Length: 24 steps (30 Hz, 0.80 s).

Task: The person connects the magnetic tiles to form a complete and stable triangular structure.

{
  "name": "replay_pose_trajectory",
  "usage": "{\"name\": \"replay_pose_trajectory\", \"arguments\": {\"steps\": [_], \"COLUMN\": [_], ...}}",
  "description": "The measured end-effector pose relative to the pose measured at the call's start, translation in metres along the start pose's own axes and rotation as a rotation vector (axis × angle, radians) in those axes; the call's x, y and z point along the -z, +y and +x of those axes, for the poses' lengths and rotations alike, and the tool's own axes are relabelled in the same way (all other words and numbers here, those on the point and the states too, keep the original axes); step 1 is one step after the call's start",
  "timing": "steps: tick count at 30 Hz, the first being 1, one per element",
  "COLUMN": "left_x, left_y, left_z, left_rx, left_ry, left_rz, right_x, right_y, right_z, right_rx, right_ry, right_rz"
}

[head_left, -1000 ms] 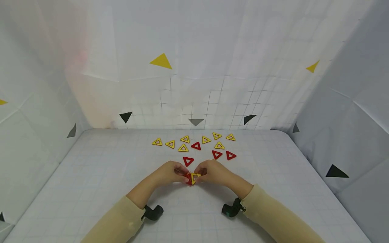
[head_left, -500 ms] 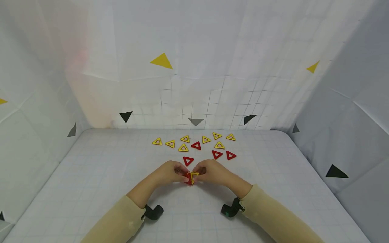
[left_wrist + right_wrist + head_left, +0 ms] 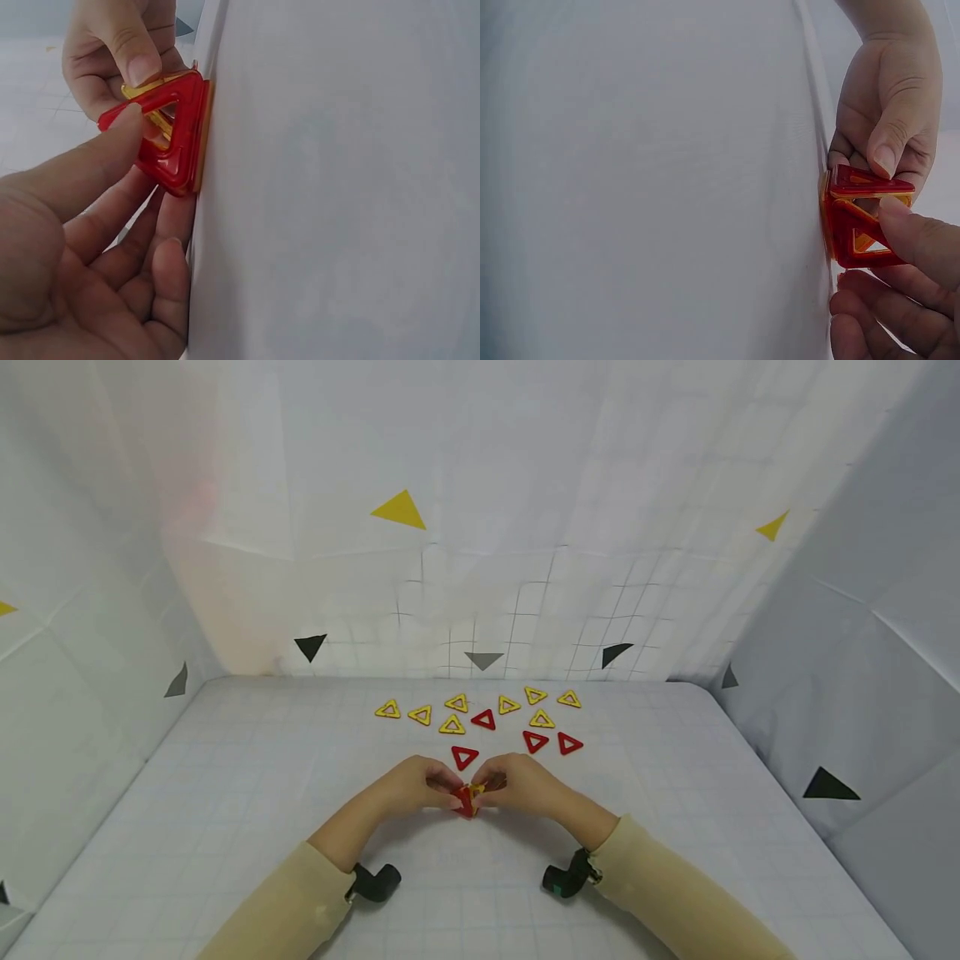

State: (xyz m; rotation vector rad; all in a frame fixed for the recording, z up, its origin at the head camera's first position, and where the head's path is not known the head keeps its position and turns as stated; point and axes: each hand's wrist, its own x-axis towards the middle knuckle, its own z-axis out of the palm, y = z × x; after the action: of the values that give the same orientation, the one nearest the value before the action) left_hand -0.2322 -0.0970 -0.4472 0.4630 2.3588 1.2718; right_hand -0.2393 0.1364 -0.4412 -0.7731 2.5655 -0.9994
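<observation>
My left hand [image 3: 416, 785] pinches a red open-centred triangle tile [image 3: 184, 161], its thumb on the front face. Facing it, my right hand [image 3: 525, 783] pinches a yellow triangle tile [image 3: 135, 91] with its thumb against it. The tiles stand tilted together in a small pyramid-like shape just above the table surface. An orange-looking strip [image 3: 205, 142] lies along the underside of the shape in the left wrist view. In the right wrist view, red and orange tiles [image 3: 855, 259] overlap, and fingers hide part of the shape.
Beyond the hands, several loose yellow triangle tiles [image 3: 452, 732] and several red ones [image 3: 455, 752] lie flat on the white gridded table [image 3: 465, 902]. White cloth walls [image 3: 525, 527] enclose the back and sides. Each wrist carries a black camera [image 3: 378, 883].
The yellow tile in my right hand has tipped inward toward the red tile, from facing the head camera to mostly hidden. My right hand has shifted slightly left. The loose tiles stay put.
</observation>
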Motion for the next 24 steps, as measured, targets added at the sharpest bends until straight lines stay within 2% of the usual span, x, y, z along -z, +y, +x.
{"name": "replay_pose_trajectory", "arguments": {"steps": [12, 24], "left_x": [0.0036, 0.0044], "left_y": [-0.0045, -0.0036], "left_z": [-0.0022, -0.0021], "left_rx": [-0.045, -0.039], "left_ry": [0.002, 0.001], "left_rz": [0.021, 0.003], "right_x": [-0.0052, -0.0092], "right_y": [-0.0007, 0.0013], "right_z": [0.0014, 0.0046], "right_rx": [-0.007, 0.0], "right_ry": [0.012, 0.028], "right_rz": [0.06, 0.062]}}
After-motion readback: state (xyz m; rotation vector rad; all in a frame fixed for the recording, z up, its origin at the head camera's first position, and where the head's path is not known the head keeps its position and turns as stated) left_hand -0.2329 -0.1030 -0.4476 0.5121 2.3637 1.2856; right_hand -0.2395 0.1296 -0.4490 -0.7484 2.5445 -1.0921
